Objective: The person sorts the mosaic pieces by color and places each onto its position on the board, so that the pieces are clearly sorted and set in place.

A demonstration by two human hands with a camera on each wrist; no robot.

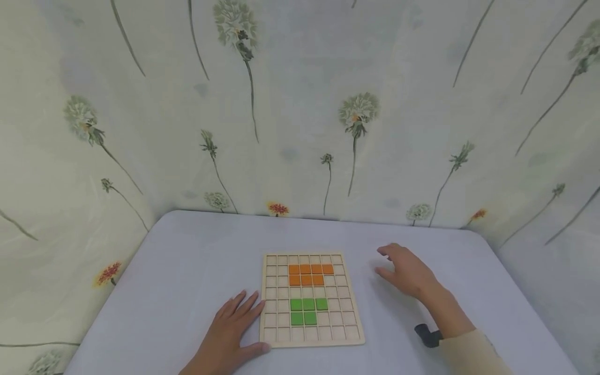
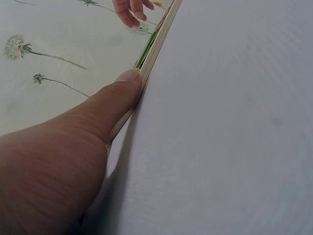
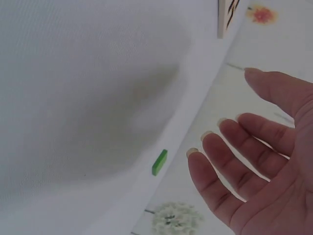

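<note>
A pale wooden grid board (image 1: 344, 317) lies flat on the table. Orange square tiles (image 1: 305, 274) fill two rows in its upper half, and green square tiles (image 1: 303, 304) fill two rows lower down. My left hand (image 1: 229, 333) rests at the board's left side with fingers spread, and its thumb (image 2: 122, 85) touches the near edge. To the right of the board, my right hand (image 1: 410, 271) hovers over the table, its fingers loosely bent around nothing. A single green tile (image 3: 159, 162) lies on the table in the right wrist view, beyond the fingertips; the head view does not show it.
The white table (image 1: 201, 250) reaches back to a fabric backdrop (image 1: 290, 104) printed with dandelions, which also hangs along both sides. A black device (image 1: 427, 336) sits at my right wrist by the light sleeve (image 1: 471, 354).
</note>
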